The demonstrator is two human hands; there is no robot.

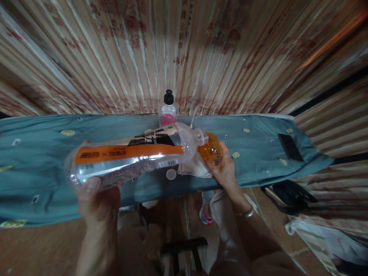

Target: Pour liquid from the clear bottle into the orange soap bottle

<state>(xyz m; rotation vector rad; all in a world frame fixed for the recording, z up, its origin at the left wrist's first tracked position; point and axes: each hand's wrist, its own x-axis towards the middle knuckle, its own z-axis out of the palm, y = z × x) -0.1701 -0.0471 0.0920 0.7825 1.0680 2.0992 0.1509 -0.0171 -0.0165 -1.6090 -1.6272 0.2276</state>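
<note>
My left hand [99, 193] is closed around the base end of a large clear plastic bottle [132, 157] with an orange and silver label. The bottle lies nearly level in the air, its neck pointing right. At its mouth is a small clear container [211, 147] of orange liquid, held by my right hand [225, 166], whose fingers wrap its far side. Whether liquid is flowing between them cannot be made out. Below the neck lies a white cloth or tissue [194, 168], with a round whitish cap [171, 174] to its left.
A clear bottle [168, 109] with a black top and pink label stands at the back of the cloth-covered table [258, 153]. A thin white stick [194, 117] rises near it. A dark phone [290, 147] lies at the right. Pleated curtains [184, 57] hang behind; a black bag [290, 195] is lower right.
</note>
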